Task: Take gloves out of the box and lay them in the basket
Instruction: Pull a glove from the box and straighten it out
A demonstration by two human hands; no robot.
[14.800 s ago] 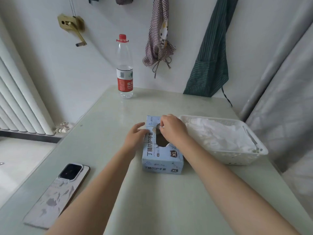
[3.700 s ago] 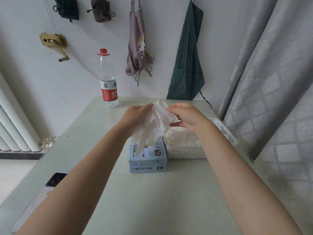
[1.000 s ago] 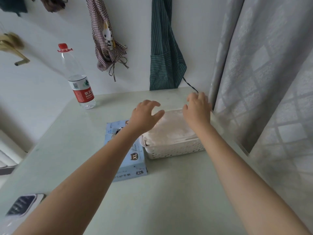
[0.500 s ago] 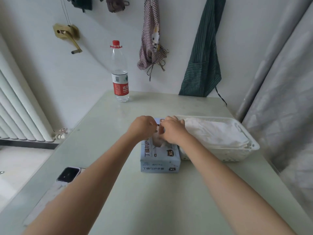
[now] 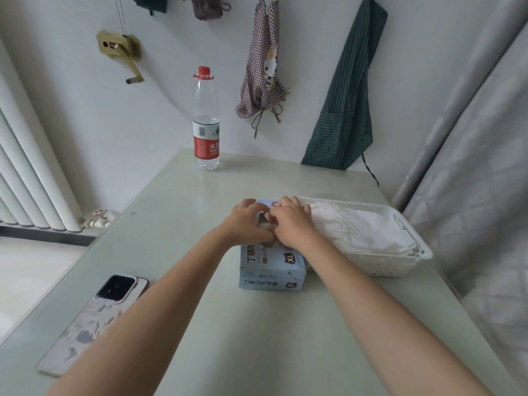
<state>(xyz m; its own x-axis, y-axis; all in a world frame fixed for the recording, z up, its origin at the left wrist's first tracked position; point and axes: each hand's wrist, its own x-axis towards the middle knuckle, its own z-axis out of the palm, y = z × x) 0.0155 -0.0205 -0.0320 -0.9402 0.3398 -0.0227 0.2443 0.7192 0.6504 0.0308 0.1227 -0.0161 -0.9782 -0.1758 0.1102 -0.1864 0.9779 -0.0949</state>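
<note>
Grip: both hands, left hand (image 5: pixel 248 222) and right hand (image 5: pixel 291 224), curled at the box (image 5: pixel 271 267) opening; hold unclear
Risk: light box lifting off the surface (image 5: pixel 257 338)
Basket (image 5: pixel 400 267): gloves (image 5: pixel 360 227) piled high, may spill

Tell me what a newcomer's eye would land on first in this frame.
Both hands meet at mid-table over the opening of the pale blue glove box: left hand, right hand. Right beside the box sits a white basket heaped with white gloves. A red-capped water bottle stands at the far edge.
</note>
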